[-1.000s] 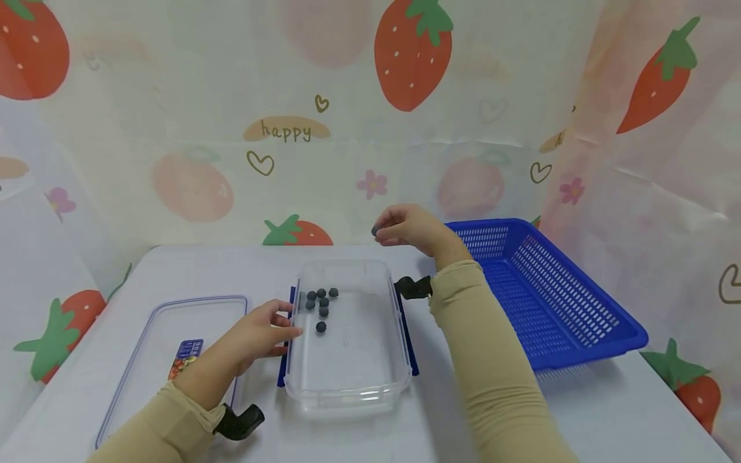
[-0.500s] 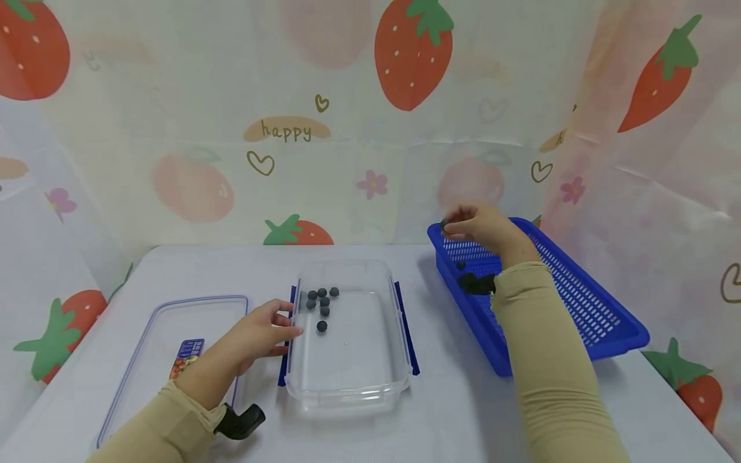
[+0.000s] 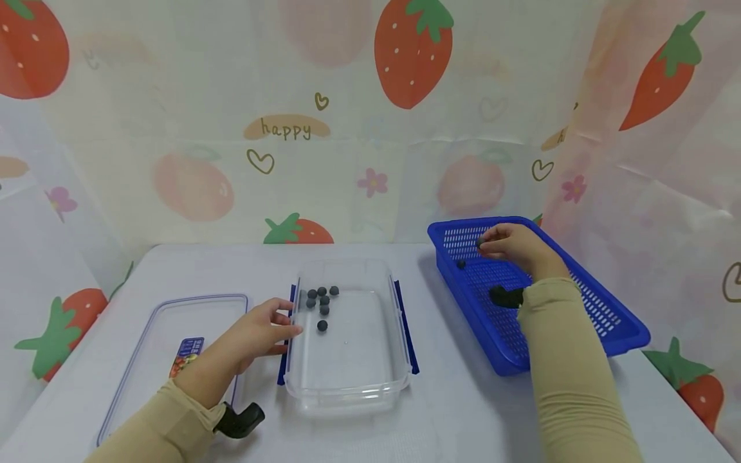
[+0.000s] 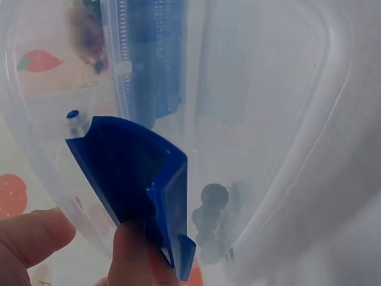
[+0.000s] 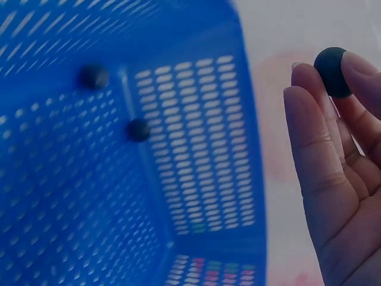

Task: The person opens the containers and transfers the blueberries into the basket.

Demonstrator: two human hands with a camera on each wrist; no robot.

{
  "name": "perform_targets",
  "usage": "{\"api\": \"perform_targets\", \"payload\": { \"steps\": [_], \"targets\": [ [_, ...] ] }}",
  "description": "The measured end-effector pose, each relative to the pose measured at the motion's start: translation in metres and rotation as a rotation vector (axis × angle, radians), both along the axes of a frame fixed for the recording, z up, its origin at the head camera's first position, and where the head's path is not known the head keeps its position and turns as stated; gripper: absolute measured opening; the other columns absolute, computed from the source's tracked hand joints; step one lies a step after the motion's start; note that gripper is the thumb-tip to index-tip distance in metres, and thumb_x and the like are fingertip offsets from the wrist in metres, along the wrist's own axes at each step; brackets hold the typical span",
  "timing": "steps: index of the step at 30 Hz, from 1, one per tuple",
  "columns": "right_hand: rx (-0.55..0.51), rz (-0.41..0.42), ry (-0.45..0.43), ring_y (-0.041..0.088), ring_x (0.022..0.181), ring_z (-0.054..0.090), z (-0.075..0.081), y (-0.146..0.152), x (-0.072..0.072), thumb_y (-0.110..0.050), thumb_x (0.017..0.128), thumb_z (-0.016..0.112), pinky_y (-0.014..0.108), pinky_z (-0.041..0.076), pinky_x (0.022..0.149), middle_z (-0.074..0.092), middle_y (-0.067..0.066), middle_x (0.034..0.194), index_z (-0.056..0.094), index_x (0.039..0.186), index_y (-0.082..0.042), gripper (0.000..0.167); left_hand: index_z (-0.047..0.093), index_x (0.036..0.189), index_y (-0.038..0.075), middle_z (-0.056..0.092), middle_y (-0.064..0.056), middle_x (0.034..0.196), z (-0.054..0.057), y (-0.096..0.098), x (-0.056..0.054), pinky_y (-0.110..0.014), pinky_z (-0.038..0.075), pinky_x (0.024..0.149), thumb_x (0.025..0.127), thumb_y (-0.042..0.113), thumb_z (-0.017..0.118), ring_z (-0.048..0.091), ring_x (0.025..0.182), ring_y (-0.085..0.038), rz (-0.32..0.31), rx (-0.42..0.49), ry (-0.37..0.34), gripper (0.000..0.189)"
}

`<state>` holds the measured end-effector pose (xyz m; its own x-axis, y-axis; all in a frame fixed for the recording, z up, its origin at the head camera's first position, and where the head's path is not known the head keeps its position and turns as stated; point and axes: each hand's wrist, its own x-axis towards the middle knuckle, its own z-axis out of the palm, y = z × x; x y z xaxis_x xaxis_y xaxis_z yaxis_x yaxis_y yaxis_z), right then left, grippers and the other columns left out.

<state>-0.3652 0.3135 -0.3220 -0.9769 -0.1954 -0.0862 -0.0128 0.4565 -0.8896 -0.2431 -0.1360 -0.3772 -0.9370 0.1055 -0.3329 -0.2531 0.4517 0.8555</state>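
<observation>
Across the white counter [image 3: 451,418] two sleeved arms reach forward: the right one stretches over the blue basket [image 3: 470,315], the left one angles in from the near left toward the clear box [image 3: 359,354]. The basket's long axis slants from far left to near right; the right wrist view shows two dark balls in it. The box's long axis runs near to far, with seven balls gathered toward its left far part. Beside it lies the clear lid [image 3: 153,373]. The left hand [image 3: 257,331], thumb and fingers spread and slightly bent, touches the box's left side at the blue latch [image 4: 134,167]. The right hand [image 3: 515,247], above the basket's far end, pinches one round ball [image 5: 332,72] between thumb and fingertips.
</observation>
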Motion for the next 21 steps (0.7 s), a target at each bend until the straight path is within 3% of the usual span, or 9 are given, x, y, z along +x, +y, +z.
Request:
{"api": "perform_targets", "payload": {
  "steps": [9,16,21],
  "targets": [
    [-0.018,-0.029,-0.070,0.017,0.093,0.058,-0.019,0.015,0.003,-0.003,0.090,0.055,0.034,0.049,0.090,0.055,0.008,0.098,0.046,0.112,0.011,0.027,0.038,0.132,0.008,0.045,-0.016,0.114,0.001,-0.001,-0.001,-0.039,0.053,0.080,0.085,0.021,0.066,0.053,0.099,-0.026,-0.004,0.010,-0.004,0.056],
    [-0.020,-0.029,-0.085,0.018,0.094,0.059,-0.023,0.018,0.006,-0.005,0.089,0.057,0.037,0.047,0.091,0.055,0.010,0.101,0.049,0.110,0.008,0.026,0.038,0.132,0.008,0.044,-0.016,0.114,0.000,-0.001,-0.001,-0.038,0.053,0.080,0.085,0.020,0.065,0.053,0.099,-0.026,-0.008,0.014,0.001,0.056],
    [-0.023,-0.037,-0.104,0.025,0.103,0.057,-0.024,0.018,0.007,-0.003,0.089,0.056,0.036,0.048,0.091,0.053,0.013,0.106,0.049,0.111,0.008,0.026,0.037,0.132,0.007,0.044,-0.016,0.113,0.000,-0.001,-0.001,-0.038,0.053,0.080,0.086,0.018,0.064,0.052,0.098,-0.026,-0.010,0.021,0.001,0.054]
  ]
}}
